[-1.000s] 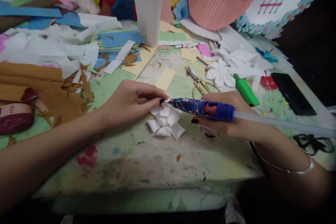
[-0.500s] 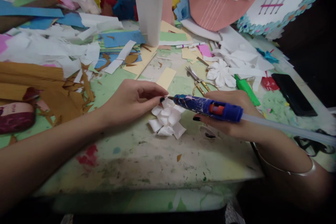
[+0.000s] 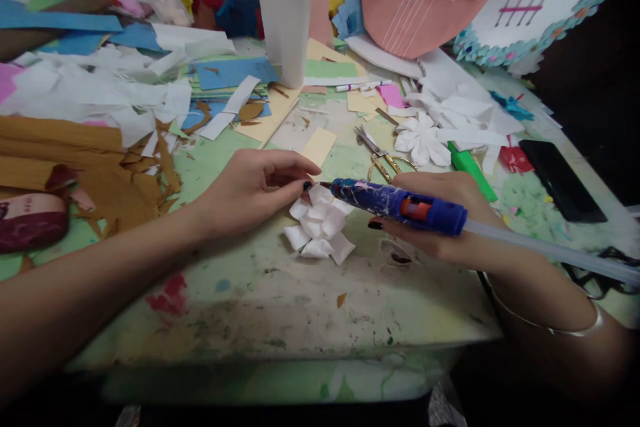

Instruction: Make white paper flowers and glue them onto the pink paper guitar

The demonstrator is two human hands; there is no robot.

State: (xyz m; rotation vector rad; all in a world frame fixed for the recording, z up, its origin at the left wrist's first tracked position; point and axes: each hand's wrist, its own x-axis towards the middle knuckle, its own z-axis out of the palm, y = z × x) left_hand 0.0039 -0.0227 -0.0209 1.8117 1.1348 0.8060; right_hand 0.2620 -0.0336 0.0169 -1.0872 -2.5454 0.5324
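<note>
The table is pale green and blotched with paint. A white flower lies near its front, with scissors, a marker, a second flower and a phone behind and to its right. Brown paper, white scraps and blue sheets cover the left; a white tube stands at the back.

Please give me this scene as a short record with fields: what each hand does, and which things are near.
left hand: fingertips hold the upper edge of the white folded-paper flower
right hand: grips the blue glue gun with orange trigger, nozzle at the flower's top
surface: paint-stained green table
behind the hands: gold-handled metal scissors, green plastic marker
far right: black flat phone
</note>
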